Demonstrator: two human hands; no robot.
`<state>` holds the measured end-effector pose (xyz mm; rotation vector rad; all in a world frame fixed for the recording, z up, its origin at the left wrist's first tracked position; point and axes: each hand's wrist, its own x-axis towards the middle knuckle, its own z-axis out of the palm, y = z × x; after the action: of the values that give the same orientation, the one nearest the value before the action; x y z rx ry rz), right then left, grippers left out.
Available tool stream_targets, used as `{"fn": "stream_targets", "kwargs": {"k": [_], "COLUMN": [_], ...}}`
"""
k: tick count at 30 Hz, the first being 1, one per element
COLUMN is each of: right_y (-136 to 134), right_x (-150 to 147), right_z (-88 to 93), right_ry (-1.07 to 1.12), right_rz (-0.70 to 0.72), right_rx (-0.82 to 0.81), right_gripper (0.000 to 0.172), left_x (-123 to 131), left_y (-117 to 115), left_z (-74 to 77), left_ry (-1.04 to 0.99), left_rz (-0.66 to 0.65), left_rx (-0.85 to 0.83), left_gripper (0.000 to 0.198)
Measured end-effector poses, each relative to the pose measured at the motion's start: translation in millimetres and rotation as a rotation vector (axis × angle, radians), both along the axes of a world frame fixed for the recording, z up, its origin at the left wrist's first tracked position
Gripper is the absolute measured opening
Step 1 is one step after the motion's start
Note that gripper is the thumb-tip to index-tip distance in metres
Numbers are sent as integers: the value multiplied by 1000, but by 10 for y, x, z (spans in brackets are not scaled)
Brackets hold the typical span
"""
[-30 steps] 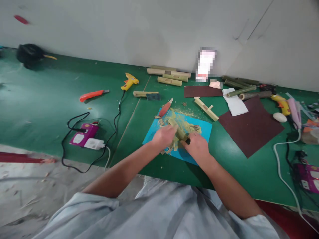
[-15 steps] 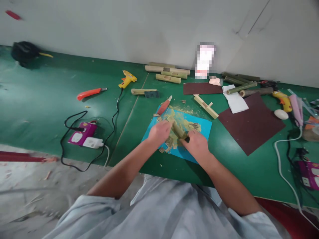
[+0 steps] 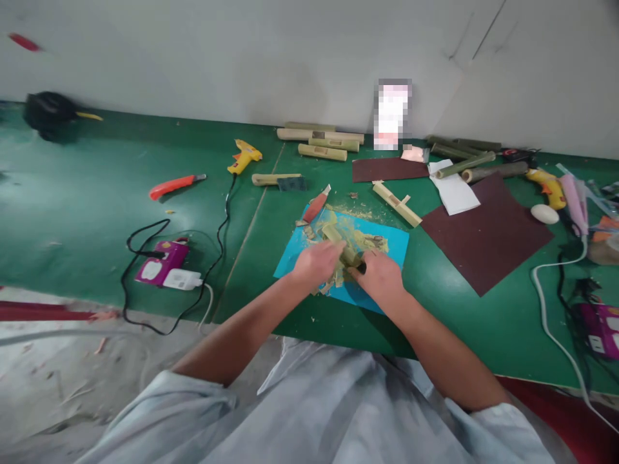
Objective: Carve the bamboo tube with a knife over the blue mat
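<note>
A short greenish bamboo tube [image 3: 333, 234] lies slanted over a blue sheet [image 3: 397, 243] strewn with pale shavings. My right hand [image 3: 382, 277] grips the tube's near end, thumb and fingers wrapped round it. Closed fingers of my left hand [image 3: 318, 263] press against the tube's left side near its middle; anything pinched in them is hidden. Just beyond the sheet's upper left corner rests a knife with a reddish handle [image 3: 316, 207]. To the upper right lies a split bamboo piece with a small crosspiece [image 3: 396, 203].
On the green table [image 3: 193, 142] are an orange utility knife [image 3: 174, 187], a yellow glue gun [image 3: 245, 156], several bamboo pieces [image 3: 322, 152] and brown sheets [image 3: 488, 238]. A purple power strip [image 3: 162, 263] with cords sits left. A white egg-shaped object [image 3: 545, 214] lies right.
My left hand has slid down along the bamboo tube, toward the right hand. The right hand keeps its grip at the near end. The view has shifted slightly.
</note>
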<state>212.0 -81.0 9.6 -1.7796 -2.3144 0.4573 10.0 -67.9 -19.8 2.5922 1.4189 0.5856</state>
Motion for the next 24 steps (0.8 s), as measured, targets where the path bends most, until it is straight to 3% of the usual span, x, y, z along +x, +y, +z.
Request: {"fn": "stream_targets", "kwargs": {"k": [2,5,9,14,17,21,24], "right_y": [2,7,12,13,8,5,12], "right_x": [0,1,7,12,6,-1,5], "right_z": [9,15,10,-5,-20,-33,-25], "right_ry": [0,-7,10,20,31,28,27], "right_rz": [-5,2,-18,-13,-16,-20,-21], "right_rx": [-17,-26,-33,-27,-8,-6,-13], "right_gripper": [26,23,27,25,24,23,24], "left_x": [-12,-45,-125,-139,-154,-209,-239], "left_y": [22,60,133,169,213,272,314], "left_z": [-4,4,24,22,22,-10,-25], "left_ry": [-24,-64,-97,-18,-46,-53,-68], "left_rz": [36,-40,130,7,139,-43,4], "left_rx": [-1,-73,-54,-86,-32,-27,6], "left_gripper": [42,38,39,35,39,38,41]}}
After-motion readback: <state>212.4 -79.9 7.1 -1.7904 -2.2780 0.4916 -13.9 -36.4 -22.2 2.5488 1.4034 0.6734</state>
